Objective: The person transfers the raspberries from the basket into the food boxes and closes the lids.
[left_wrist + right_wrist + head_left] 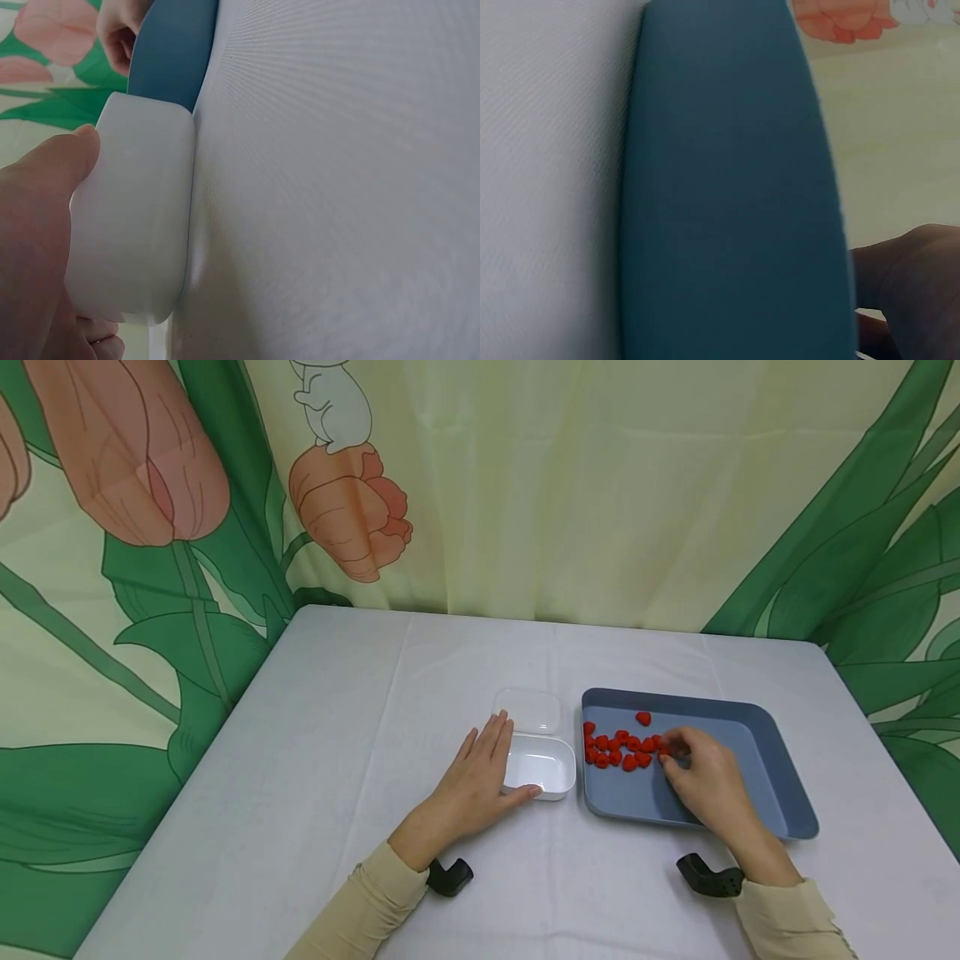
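Note:
A small white container (542, 767) stands on the table, and my left hand (472, 781) rests against its left side with straight fingers. The thumb lies along its near edge; the left wrist view shows the thumb touching the rim of the container (135, 202). My right hand (705, 777) reaches into a blue-grey tray (750, 735), its thumb and fingertips pinching a red raspberry (662, 749). Several more raspberries (615, 745) lie in the tray's left half. In the right wrist view, the tray wall (735, 180) hides the fingertips of the right hand (922, 285).
A clear lid (528, 710) lies flat just behind the white container. The tray stands close to the container's right side. White cloth (300, 760) covers the table, and a printed curtain (570, 493) hangs behind it.

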A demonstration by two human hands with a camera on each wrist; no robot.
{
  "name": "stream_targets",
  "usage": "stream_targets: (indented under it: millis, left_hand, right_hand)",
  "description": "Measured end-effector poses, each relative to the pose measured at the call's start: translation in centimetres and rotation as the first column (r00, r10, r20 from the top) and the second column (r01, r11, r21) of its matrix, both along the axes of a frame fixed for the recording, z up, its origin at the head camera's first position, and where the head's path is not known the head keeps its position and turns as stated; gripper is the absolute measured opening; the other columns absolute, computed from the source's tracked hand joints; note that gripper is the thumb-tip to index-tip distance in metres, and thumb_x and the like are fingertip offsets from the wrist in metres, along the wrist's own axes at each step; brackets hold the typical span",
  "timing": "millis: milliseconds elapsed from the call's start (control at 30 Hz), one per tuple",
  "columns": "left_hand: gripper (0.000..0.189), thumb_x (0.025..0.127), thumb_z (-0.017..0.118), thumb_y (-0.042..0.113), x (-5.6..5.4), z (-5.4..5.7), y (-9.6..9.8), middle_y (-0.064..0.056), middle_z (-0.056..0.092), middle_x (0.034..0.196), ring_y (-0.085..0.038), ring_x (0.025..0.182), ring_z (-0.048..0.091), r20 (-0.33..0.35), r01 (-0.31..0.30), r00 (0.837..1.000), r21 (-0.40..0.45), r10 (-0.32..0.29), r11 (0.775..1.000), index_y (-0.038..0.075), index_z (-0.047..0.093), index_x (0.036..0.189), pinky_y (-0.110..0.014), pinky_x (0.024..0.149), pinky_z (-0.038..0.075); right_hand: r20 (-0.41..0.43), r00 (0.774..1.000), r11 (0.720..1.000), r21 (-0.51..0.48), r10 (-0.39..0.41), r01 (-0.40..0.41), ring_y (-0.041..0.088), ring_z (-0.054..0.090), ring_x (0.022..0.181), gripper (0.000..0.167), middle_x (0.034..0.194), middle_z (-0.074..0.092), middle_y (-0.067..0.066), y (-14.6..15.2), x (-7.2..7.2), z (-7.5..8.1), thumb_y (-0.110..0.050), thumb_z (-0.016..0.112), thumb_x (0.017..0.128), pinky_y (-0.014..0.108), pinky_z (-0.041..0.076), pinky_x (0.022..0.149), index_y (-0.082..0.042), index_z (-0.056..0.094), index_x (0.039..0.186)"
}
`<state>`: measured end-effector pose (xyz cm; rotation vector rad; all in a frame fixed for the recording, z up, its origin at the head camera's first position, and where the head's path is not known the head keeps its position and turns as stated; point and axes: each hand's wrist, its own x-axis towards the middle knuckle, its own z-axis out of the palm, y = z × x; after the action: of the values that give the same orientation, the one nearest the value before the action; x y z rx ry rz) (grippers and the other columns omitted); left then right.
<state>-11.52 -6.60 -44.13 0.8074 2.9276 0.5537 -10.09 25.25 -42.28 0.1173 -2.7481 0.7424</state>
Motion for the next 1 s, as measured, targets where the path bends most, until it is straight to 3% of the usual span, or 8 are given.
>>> stream_targets:
  millis: [367,600,1000]
  left_hand:
    - [0.100,0.093,0.049,0.066,0.0,0.0,0.0,-0.013,0.012,0.167,-0.024,0.156,0.011,0.000,0.000,1.000,-0.005,0.000,1.000,0.000,0.012,0.158,-0.048,0.125,0.014]
    - [0.100,0.093,0.050,0.066,0.0,0.1,0.0,-0.014,0.013,0.167,-0.025,0.155,0.013,-0.003,-0.002,1.000,-0.005,0.002,1.000,-0.001,0.013,0.157,-0.048,0.125,0.015]
    - [0.099,0.093,0.050,0.066,0.1,0.0,0.1,-0.014,0.015,0.167,-0.026,0.155,0.013,-0.005,-0.007,1.000,-0.003,0.007,1.000,0.000,0.014,0.157,-0.048,0.125,0.015]
  right_hand:
    - [-0.054,0.998,0.999,0.006,0.039,-0.039,0.033,0.064,0.084,0.019,0.092,0.068,0.019,-1.0,0.2,1.2,0.006,0.068,0.079,0.045,0.051,0.071,0.002,0.068,0.098]
    - [-0.082,0.990,0.993,-0.001,0.118,-0.118,0.029,0.065,0.083,0.023,0.092,0.070,0.017,-2.3,0.2,1.9,0.008,0.071,0.079,0.048,0.054,0.071,0.001,0.068,0.101]
    - [-0.082,0.979,0.979,-0.073,0.184,-0.191,0.028,0.065,0.084,0.021,0.096,0.071,0.014,-5.7,-0.1,3.3,0.005,0.071,0.082,0.048,0.056,0.071,-0.001,0.069,0.102]
